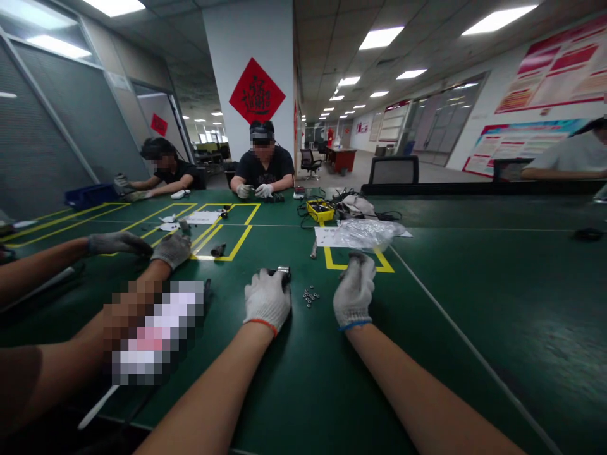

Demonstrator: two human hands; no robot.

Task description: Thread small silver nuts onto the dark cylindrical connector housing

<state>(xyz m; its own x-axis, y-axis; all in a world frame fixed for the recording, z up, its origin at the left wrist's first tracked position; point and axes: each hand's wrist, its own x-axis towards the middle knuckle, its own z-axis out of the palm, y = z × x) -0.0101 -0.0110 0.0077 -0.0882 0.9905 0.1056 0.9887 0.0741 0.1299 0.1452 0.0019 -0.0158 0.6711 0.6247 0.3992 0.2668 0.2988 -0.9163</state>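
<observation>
My left hand (266,299), in a white knit glove, is closed round a small dark part with a silver metal end (283,271), resting on the green table (474,284). Wearing the same kind of glove, my right hand (355,292) lies on the table with its fingers curled together near a yellow tape corner (337,266); what it pinches is hidden. Between the two hands lies a small heap of several tiny metal washers (310,295).
A clear plastic bag (367,231) lies on paper beyond my right hand, with a yellow box (320,210) and cables behind it. A co-worker's gloved hands (142,246) work at my left. Two people sit across the table. A loose dark part (219,251) lies inside the yellow markings.
</observation>
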